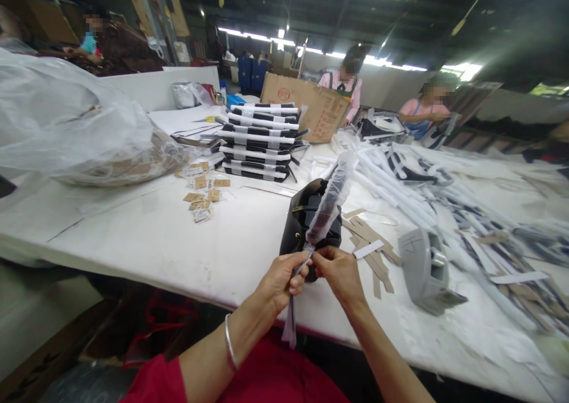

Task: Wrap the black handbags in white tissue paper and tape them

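Note:
A black handbag (296,219) stands at the table's front edge, with a strap (328,210) wrapped in thin white film slanting up across it. At the strap's lower end my left hand (284,278) is closed on the narrow strap, whose tail hangs down below the fist over the edge. My right hand (338,269) pinches at the same spot, its fingertips meeting those of the left. What sits between the right fingertips is too small to make out. Both hands are in front of the bag and hide its lower part.
Several wrapped black bags (260,142) are stacked behind, near a cardboard box (306,104). Paper tags (202,189) lie left of the bag. On the right are a grey tape dispenser (424,269), cardboard strips (373,243) and white wrapped tubes (386,184). Plastic sheeting (75,118) bulges at left. Co-workers sit beyond.

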Tool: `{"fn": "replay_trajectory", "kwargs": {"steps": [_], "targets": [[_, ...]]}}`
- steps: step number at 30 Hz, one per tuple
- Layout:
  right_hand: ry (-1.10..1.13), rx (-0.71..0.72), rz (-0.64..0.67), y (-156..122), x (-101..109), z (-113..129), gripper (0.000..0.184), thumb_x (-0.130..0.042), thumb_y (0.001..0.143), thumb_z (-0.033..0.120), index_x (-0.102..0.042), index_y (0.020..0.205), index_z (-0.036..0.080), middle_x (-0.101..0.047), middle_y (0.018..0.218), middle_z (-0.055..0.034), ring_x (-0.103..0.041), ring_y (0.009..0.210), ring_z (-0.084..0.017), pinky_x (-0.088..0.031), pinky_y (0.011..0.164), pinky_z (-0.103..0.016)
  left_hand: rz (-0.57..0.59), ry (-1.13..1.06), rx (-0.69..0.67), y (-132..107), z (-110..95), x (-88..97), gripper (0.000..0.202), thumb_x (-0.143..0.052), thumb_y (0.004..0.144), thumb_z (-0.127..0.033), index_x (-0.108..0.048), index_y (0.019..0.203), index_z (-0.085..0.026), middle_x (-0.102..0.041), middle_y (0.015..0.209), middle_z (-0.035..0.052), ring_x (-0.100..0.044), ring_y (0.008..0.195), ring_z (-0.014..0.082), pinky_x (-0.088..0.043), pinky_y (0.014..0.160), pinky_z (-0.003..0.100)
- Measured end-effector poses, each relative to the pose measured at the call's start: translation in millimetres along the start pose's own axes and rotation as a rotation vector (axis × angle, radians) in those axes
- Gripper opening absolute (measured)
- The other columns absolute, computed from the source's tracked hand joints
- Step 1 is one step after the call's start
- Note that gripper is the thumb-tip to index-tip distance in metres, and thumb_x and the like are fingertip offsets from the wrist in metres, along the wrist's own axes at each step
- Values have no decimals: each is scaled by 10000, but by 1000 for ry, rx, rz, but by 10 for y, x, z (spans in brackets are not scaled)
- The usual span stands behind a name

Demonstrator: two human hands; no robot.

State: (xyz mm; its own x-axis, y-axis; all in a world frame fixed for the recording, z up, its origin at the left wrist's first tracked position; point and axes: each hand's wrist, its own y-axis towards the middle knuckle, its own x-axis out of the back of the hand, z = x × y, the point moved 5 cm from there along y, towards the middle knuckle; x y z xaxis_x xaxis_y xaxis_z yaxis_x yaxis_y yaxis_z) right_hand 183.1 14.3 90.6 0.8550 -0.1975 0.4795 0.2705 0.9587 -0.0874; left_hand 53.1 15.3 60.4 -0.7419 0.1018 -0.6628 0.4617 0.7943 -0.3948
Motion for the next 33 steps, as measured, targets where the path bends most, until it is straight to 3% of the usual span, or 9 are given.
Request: {"fn": "replay_trajectory", "kwargs": {"steps": [5, 10, 13, 19, 21, 26, 30, 33], "targets": [[-260, 35, -68, -4, 40, 66, 321, -627, 769, 486, -681, 607, 215, -621, 492, -15, -587, 517, -179, -402, 529, -268, 2, -64, 45, -16, 31, -41, 264, -754, 720, -326, -595, 764, -121, -506, 545, -57, -261, 329, -15, -152, 340, 153], [-308, 55, -75, 3, 31, 34, 248, -621, 759, 400, -652, 592, 219, -655, 573, -23, -581, 544, -174, -384, 516, -262, 36, -75, 78, -37, 115, -105, 260, -754, 712, -315, -599, 790, -121, -512, 538, -57, -254, 327, -14, -134, 334, 149], [-165, 12, -26, -32, 52, 0, 241, -643, 744, 385, -646, 588, 201, -609, 517, -6, -543, 497, -151, -371, 491, -251, 3, -28, -2, -26, 107, -85, 334, -783, 660, -378, -589, 768, -128, -529, 527, -52, -272, 318, -8, -129, 326, 157], [523, -171, 273, -226, -43, -111, 412, -728, 741, 526, -704, 866, 134, -473, 428, 65, -364, 375, -70, -262, 390, -196, -107, 84, -137, -11, 51, -45, 435, -790, 610, -501, -540, 681, -152, -576, 522, -25, -337, 301, 20, -162, 314, 178], [682, -204, 259, -277, -102, -114, 398, -778, 712, 503, -687, 831, 133, -464, 441, 73, -327, 371, -45, -225, 373, -176, -109, 95, -149, -3, 71, -56, 444, -785, 617, -515, -531, 670, -154, -586, 528, -19, -348, 301, 23, -171, 313, 178], [984, -272, 82, -320, -258, -71, 387, -871, 604, 403, -576, 653, 158, -384, 420, 106, -256, 363, -13, -185, 351, -142, -79, 84, -135, 23, 148, -82, 473, -778, 617, -551, -516, 658, -159, -577, 513, -22, -355, 287, 28, -167, 305, 182], [1004, -301, 146, -312, -283, -34, 417, -870, 582, 430, -543, 635, 177, -324, 408, 124, -219, 354, -20, -189, 342, -153, -65, 104, -161, 22, 107, -92, 471, -774, 630, -550, -505, 662, -164, -576, 521, -25, -343, 294, 24, -167, 310, 180], [669, -201, 185, -303, -100, -1, 379, -783, 689, 522, -646, 756, 174, -395, 404, 92, -296, 363, -58, -253, 367, -187, -107, 165, -219, 7, 49, -61, 430, -736, 678, -531, -509, 668, -166, -589, 544, -18, -343, 309, 23, -175, 320, 177]]}}
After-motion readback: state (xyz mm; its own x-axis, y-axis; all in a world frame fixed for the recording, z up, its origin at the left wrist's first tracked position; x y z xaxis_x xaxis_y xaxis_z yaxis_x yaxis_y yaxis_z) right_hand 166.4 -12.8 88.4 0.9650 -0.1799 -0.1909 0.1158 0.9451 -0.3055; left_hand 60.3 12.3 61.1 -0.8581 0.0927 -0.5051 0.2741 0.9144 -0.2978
